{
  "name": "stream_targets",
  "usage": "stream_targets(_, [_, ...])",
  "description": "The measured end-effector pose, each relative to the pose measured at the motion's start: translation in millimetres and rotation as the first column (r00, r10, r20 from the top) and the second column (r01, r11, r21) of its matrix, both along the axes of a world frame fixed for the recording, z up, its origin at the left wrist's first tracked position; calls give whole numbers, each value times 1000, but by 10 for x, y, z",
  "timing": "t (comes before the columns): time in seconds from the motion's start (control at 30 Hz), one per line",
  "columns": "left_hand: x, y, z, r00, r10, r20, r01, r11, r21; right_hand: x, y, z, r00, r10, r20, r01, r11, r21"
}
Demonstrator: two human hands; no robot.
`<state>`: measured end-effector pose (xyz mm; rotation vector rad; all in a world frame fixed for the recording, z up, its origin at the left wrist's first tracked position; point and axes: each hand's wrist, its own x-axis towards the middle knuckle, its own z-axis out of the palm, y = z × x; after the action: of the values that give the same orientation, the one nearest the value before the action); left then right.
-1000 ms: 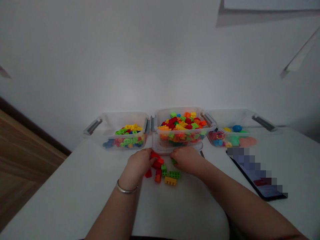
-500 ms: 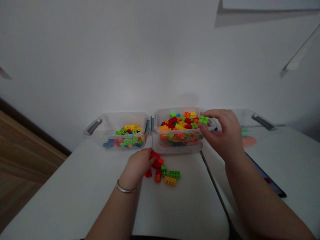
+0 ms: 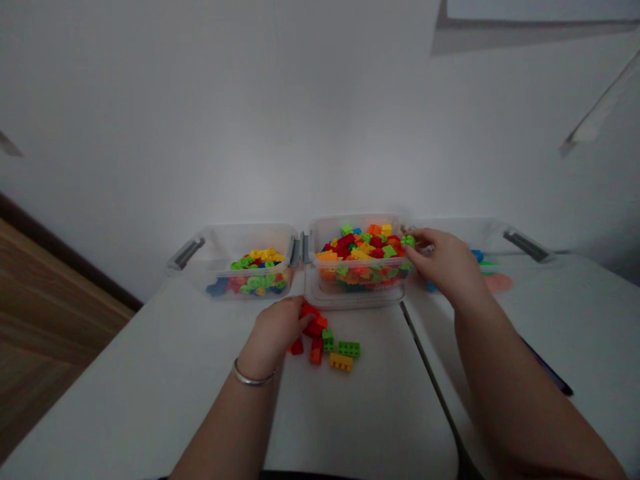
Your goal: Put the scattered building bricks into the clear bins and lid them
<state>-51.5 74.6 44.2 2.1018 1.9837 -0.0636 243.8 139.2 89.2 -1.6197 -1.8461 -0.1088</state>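
Between the thumb and fingers of my right hand (image 3: 443, 260) is a green toy brick (image 3: 408, 241), at the right rim of the middle clear box (image 3: 357, 267). That box is heaped with red, orange, yellow and green bricks. My left hand (image 3: 280, 328) rests lower on the table, fingers closed on a red toy brick (image 3: 311, 312) that they partly cover. Close beside it lie a red-and-orange brick (image 3: 316, 351), a small green brick (image 3: 328, 340), a flat green brick (image 3: 349, 349) and a yellow brick (image 3: 341, 362).
A second clear box (image 3: 235, 283) with green, yellow and blue pieces stands on the left. On the right, a clear box (image 3: 500, 230) is partly behind my right arm. A dark flat device (image 3: 550, 373) lies by that forearm. A gap (image 3: 430, 380) runs between the table tops.
My right hand has shifted slightly and turned lower at the middle box's rim, the green brick still in its fingers. My left hand has stayed in place.
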Motion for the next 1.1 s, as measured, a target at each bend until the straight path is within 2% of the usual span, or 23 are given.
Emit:
stream_targets(0.13, [-1,4,-1,1000,1,-25,0,1000,10,-11,-8,-10,999,34,4,-34,999,38])
stream_targets(0.23, [-1,9,-3,1000,2,-24,-2,1000,-3,-30,-28,10,996,89,-7,-87,987,132])
stream_targets(0.33, [-1,6,-3,1000,14,-22,-14,1000,-7,-104,-126,81,981,195,-11,-185,946,265])
stream_targets(0.4, [-3,6,-5,999,25,-30,-25,1000,5,-192,-234,134,958,287,-7,-273,919,283])
stream_targets(0.5, [-12,15,-18,1000,25,-18,-25,999,23,-377,-407,162,894,448,2,-445,887,123])
stream_targets(0.63, [-34,39,-48,1000,-12,28,11,999,40,-686,-553,45,802,594,63,-579,798,-164])
stream_targets(0.77, [-47,57,-64,999,3,45,-5,999,51,-942,-557,-185,735,651,189,-555,738,-384])
stream_targets(0.87, [-47,69,-68,994,-43,103,39,998,39,-1016,-506,-336,693,672,260,-503,709,-494])
stream_targets(1.0, [-48,82,-86,978,-122,167,116,992,43,-1004,-448,-438,728,636,255,-443,721,-533])
stream_targets(1.1, [-50,83,-95,975,-129,180,122,991,53,-994,-444,-459,756,609,239,-416,730,-542])
